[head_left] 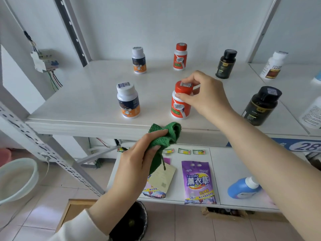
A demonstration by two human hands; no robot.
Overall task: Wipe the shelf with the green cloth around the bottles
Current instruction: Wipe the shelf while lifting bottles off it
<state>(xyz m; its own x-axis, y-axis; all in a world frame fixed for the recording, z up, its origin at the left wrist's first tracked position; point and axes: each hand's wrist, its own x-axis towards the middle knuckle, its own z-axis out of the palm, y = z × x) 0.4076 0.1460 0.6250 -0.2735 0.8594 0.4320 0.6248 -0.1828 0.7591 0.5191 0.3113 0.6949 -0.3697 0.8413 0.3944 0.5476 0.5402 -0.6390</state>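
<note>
I see my left hand (137, 160) with its fingers curled round the green cloth (165, 134), which is bunched into a wad; a loose end and a paper tag (162, 176) hang below the palm. The cloth sits in front of the shelf's front edge, not on the top surface, and I cannot tell whether it touches that edge. My right hand (203, 94) reaches over the shelf (78, 94) and pinches the front red bottle (179, 108) at its cap, fingertips curled over the top and thumb pressed just under the cap. That bottle stands upright near the front edge. To its left, apart from it, stands the front white bottle (128, 101) with an orange label. Behind them, well back, are the back white bottle (139, 60) and the back red bottle (180, 57). To the right stand a near black bottle (261, 106) and a far black bottle (225, 64), all upright. On the lower shelf (232, 164) lie a purple bag (198, 183) and a blue jug (243, 188) on its side. A pale basin (15, 178) sits on the floor at the left.
</note>
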